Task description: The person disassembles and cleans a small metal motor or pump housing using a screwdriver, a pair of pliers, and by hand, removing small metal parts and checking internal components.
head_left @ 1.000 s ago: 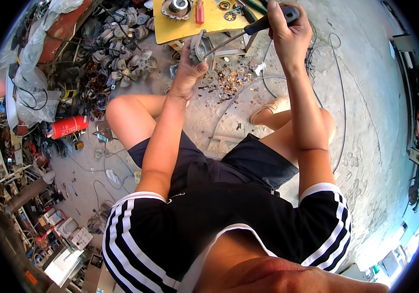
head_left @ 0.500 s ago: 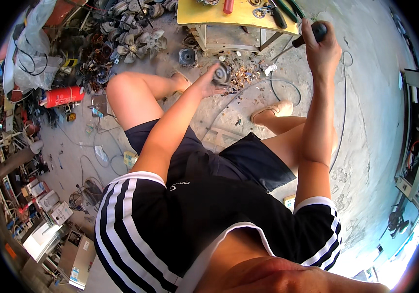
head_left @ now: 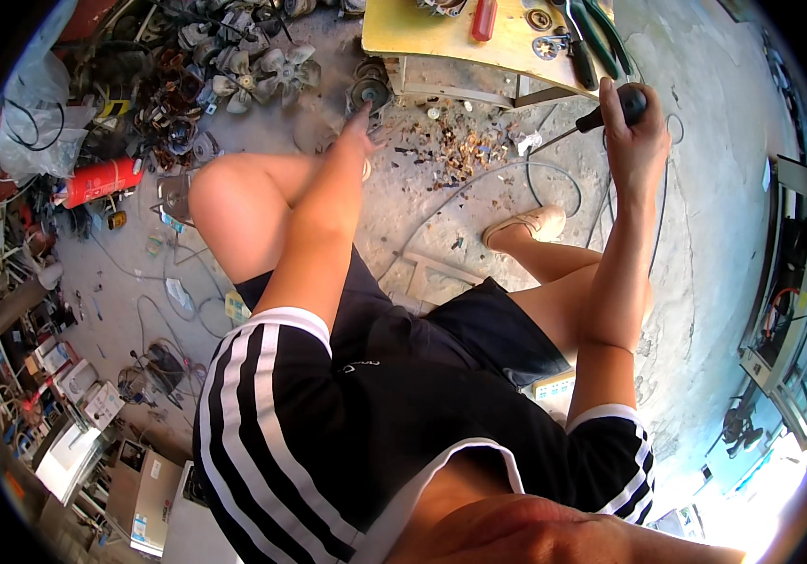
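Observation:
My right hand point(head_left: 636, 141) is closed round the black handle of a screwdriver point(head_left: 592, 121), raised at the right of the yellow-topped low table. Its long thin shaft points down and left. My left hand point(head_left: 358, 136) reaches out past my left knee, fingers apart and thumb held away. Its fingertips are at a round dark metal motor part point(head_left: 369, 92), which rests among other parts on the floor left of the table. Whether they still touch it is hard to tell.
The yellow table point(head_left: 422, 30) carries a red-handled tool point(head_left: 484, 19), green-handled pliers point(head_left: 608, 38) and small round parts. Copper-coloured scraps point(head_left: 465, 155) and cables litter the floor. Fan blades point(head_left: 289, 73), motors and a red cylinder point(head_left: 102, 180) crowd the left.
My left hand has moved left with the round motor part, away from the scraps, and its fingers have spread with the part at the floor pile. The right hand keeps the screwdriver raised.

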